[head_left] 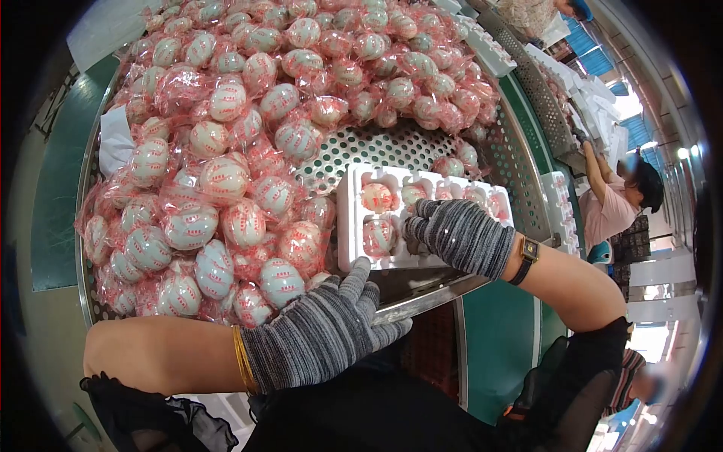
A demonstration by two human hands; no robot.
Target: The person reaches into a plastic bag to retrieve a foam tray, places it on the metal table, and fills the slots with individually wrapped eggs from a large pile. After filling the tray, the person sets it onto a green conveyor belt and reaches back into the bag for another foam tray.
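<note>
Gloved right hand point(459, 237), grey striped knit, back upward, fingers point(422, 218) curled down into the middle cells of a white foam tray point(349, 226); impossible to tell whether an egg sits under those bent fingers. Dark wristwatch point(529, 250) strapped on that wrist. Gloved left hand point(324, 331) in the same knit, fingers stretched out and loosely together, nothing visibly held, fingertips touching the tray's near edge just beside the closest eggs of the heap. Thin gold bangle point(242, 360) on that wrist. Tray lying at the near right edge of a round perforated metal table point(376, 147), just inside its raised rim. Two tray eggs point(378, 197) in plain view in the left cells, one behind the other, each in clear reddish film; more cells partly hidden by the right hand. To the left of the tray and spreading to the table's far edge, a deep heap of wrapped eggs point(226, 181), pale shells with red print, pressed against the tray's left wall. White cloth point(114, 139) tucked at the table's left edge. Beyond the far right edge, stacks of empty foam trays point(595, 98). Further right, well apart, a co-worker in a pink top point(611, 211), arm raised toward those stacks.
</note>
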